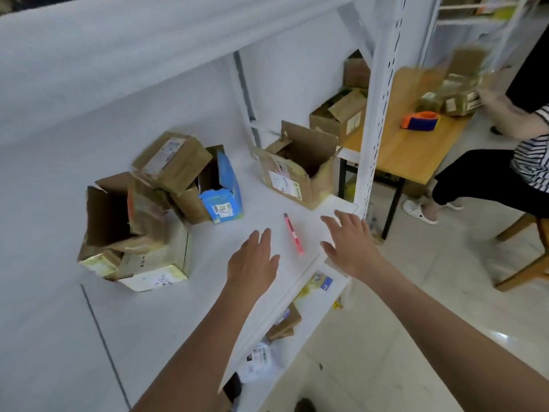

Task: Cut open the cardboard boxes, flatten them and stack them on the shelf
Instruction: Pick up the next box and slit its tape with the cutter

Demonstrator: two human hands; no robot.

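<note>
Cardboard boxes sit on the white shelf, none of them held. Nearest me, both of the person's arms reach out over the shelf's front edge: the left hand hangs palm down with fingers straight and grasping nothing, and the right hand is likewise spread and released, out past the shelf corner. Between the two hands a pink box cutter lies flat on the shelf, touched by neither. Farther left, a heap of boxes leans together, some with flaps torn open, and a blue carton rests against the heap's right side. Behind the cutter, near the white upright post, stands an open box with its flaps raised and a shipping label on its front. Below the shelf edge, a lower shelf holds a small box and some packets. Beyond the post, a wooden counter carries more boxes and an orange tape dispenser; another person in a striped top sits beside it, handling a blurred carton
</note>
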